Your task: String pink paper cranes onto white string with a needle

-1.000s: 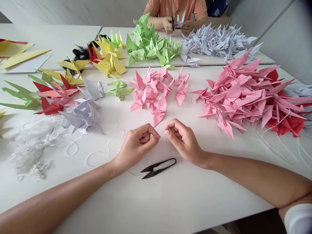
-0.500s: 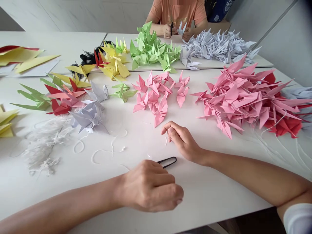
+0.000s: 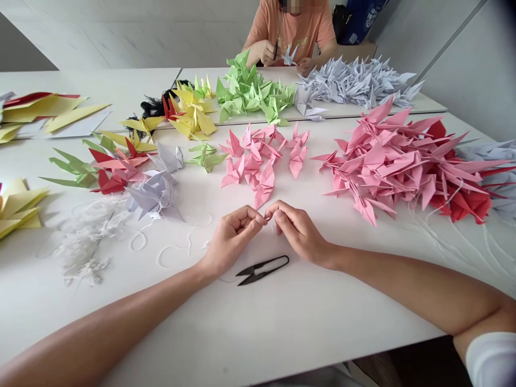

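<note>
My left hand (image 3: 231, 242) and my right hand (image 3: 298, 234) sit close together above the white table (image 3: 282, 322), their fingertips almost meeting. Both pinch a short piece of thin white string (image 3: 267, 216). Black thread snips (image 3: 262, 270) lie just below the hands, untouched, with their blades pointing left. Nearest beyond my fingertips is a loose heap of pink origami cranes (image 3: 253, 161); the lowest crane is close to the string but apart from it. Loose white string loops (image 3: 139, 242) lie to the left of my left hand.
A large pile of pink and red cranes (image 3: 387, 166) fills the right. Green (image 3: 253, 91), white (image 3: 355, 83) and yellow (image 3: 193, 115) cranes lie farther off. A white string tangle (image 3: 86, 242) is at left. Across the table, a person's hands (image 3: 282, 59) hold a small white crane.
My left hand has come back up from over the snips, which it covered half a second ago, and now meets my right hand's fingertips at the string. The view has tilted slightly.
</note>
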Demonstrator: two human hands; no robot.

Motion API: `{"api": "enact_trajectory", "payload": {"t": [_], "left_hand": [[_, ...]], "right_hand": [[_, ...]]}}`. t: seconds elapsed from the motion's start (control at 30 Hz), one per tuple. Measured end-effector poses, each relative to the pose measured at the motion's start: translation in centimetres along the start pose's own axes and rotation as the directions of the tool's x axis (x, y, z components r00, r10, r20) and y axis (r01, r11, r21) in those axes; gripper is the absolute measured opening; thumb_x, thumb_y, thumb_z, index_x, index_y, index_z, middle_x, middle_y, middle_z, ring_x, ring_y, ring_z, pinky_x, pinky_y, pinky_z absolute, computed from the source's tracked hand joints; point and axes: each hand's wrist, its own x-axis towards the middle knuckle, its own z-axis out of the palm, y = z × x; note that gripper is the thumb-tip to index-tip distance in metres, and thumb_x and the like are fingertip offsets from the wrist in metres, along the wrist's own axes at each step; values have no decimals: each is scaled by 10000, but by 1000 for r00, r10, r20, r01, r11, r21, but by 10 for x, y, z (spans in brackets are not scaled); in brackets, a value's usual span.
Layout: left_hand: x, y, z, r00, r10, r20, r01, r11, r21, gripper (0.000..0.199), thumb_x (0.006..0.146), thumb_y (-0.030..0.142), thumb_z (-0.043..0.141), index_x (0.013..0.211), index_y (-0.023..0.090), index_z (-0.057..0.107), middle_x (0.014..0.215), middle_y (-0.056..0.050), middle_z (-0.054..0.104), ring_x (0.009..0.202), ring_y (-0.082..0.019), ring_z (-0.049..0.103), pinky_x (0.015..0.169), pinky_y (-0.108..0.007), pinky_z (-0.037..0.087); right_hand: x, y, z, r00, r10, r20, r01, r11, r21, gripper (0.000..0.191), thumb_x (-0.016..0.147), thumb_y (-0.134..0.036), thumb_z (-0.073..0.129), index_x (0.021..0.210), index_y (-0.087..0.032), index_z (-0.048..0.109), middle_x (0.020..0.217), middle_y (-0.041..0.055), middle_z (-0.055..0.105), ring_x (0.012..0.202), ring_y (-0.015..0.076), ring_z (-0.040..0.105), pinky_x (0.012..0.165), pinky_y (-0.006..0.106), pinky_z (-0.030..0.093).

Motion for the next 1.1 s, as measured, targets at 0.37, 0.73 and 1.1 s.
{"api": "enact_trajectory", "payload": {"t": [0.37, 0.73, 1.1], "left_hand": [[0, -4, -2, 997, 41, 66, -44, 998, 38, 291, 983, 405, 577, 821, 163, 576, 610, 79, 293, 563, -80, 226, 511, -230, 185], [0, -1, -4, 996, 22, 85, -25, 999, 29, 232, 970, 342, 575, 813, 172, 582, 600, 76, 324, 549, -81, 250, 510, -235, 196], [-1, -3, -5, 996, 12, 85, -16, 999, 44, 311, 964, 434, 585, 803, 169, 579, 617, 64, 327, 563, -90, 260, 515, -234, 198]], "right_hand": [[-1, -3, 2, 1000, -23, -21, 25, 993, 112, 144, 1001, -313, 567, 913, -202, 539, 670, -68, 390, 531, 77, 315, 524, 226, 282], [-3, -4, 3, 998, 9, -61, -1, 990, 140, 135, 1012, -314, 556, 922, -223, 514, 645, -71, 364, 547, 93, 342, 512, 223, 303], [-5, -1, 6, 994, -84, -69, 85, 996, 10, 12, 964, -199, 584, 971, -208, 586, 599, -99, 265, 496, 75, 258, 498, 220, 250]]}}
